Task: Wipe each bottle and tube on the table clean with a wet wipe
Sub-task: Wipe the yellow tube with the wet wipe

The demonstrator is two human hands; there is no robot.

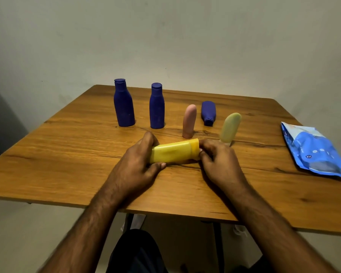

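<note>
A yellow tube (pixel 173 151) lies sideways just above the wooden table (pixel 67 158), cap end to the right. My left hand (pixel 140 162) grips its flat end, and my right hand (pixel 217 160) holds the cap end with curled fingers. No wipe shows in either hand. Behind stand two tall blue bottles (pixel 124 104) (pixel 157 107), a pink tube (pixel 189 121) and a pale green tube (pixel 229 128), both on their caps. A smaller blue bottle (pixel 208 113) lies on its side between those two tubes.
A blue and white wet wipe pack (pixel 313 152) lies flat at the table's right side. A plain wall runs behind the table. My dark-clothed lap (pixel 136 253) shows below the near table edge.
</note>
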